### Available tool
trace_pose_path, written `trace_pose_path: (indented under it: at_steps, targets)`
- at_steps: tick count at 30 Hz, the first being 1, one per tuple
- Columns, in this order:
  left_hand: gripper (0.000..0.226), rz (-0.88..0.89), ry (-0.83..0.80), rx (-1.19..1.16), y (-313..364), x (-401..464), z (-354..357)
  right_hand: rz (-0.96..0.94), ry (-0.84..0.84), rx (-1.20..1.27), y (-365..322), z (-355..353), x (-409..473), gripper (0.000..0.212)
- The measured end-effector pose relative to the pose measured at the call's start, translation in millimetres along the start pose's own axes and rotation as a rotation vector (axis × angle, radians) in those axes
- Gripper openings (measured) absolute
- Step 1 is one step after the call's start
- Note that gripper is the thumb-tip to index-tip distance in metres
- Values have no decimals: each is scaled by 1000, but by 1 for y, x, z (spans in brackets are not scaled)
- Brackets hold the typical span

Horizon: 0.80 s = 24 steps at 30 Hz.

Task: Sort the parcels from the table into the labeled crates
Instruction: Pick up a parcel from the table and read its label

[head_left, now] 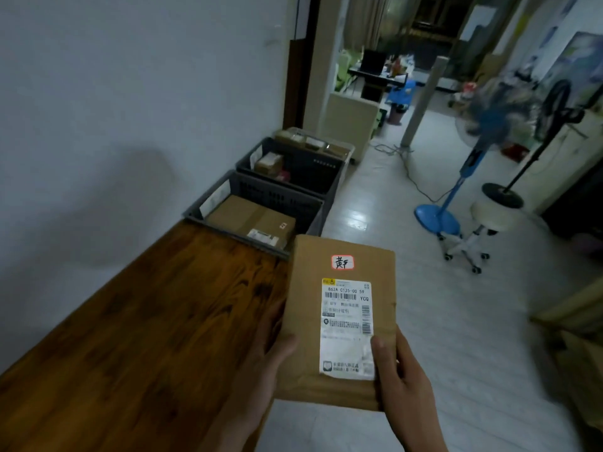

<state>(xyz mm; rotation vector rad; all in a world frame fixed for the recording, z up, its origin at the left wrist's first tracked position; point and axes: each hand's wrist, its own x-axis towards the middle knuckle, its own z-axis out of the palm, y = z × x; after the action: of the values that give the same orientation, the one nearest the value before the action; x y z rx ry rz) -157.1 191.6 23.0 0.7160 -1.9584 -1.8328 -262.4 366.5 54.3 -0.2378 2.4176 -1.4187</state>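
Both hands hold one parcel (339, 321) in the air, past the table's (130, 337) right edge and over the pale floor (440, 321). The parcel is a flat brown cardboard packet, longer than wide, slightly creased near the bottom, face up. Near its top sits a small white sticker (342, 262) with a red border and handwritten black characters. Below that is a white shipping label (347, 327) with barcodes and printed text (top line reads roughly "862A C125-00 59", then "YCQ"); the label's lower part looks scuffed and wrinkled.

Left hand (267, 360) grips the parcel's lower left edge, thumb curled over the top face, fingers underneath and mostly hidden. Right hand (401, 370) grips the lower right edge, thumb pressed on the label's corner, the other fingers behind the parcel.

The table is dark wood grain, running along the white wall (130, 93). Beyond its far end stand crates in a row against the wall: near crate (313, 210), dark grey, with a brown box (251, 220) inside and a white tag on its left wall; second crate (326, 171), dark, with a smaller box (269, 163); a third, pale one behind holds more boxes (blurred). Crate tags are too small to read.

To the right on the floor: a blue fan (456, 190) and a white stool (483, 220).
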Motion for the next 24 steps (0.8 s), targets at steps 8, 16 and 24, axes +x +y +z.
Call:
trace_pose_path:
  at_steps: [8, 16, 24]
  targets:
    - [42, -129, -75, -213, 7, 164, 67, 69, 30, -44, -6, -13, 180, 59]
    - [44, -175, 77, -90, 2, 338, 150, -1, -160, -105, -26, -37, 406, 67]
    - [32, -159, 517, 273, -4, 459, 148, -132, -482, -226, -77, 38, 582, 51]
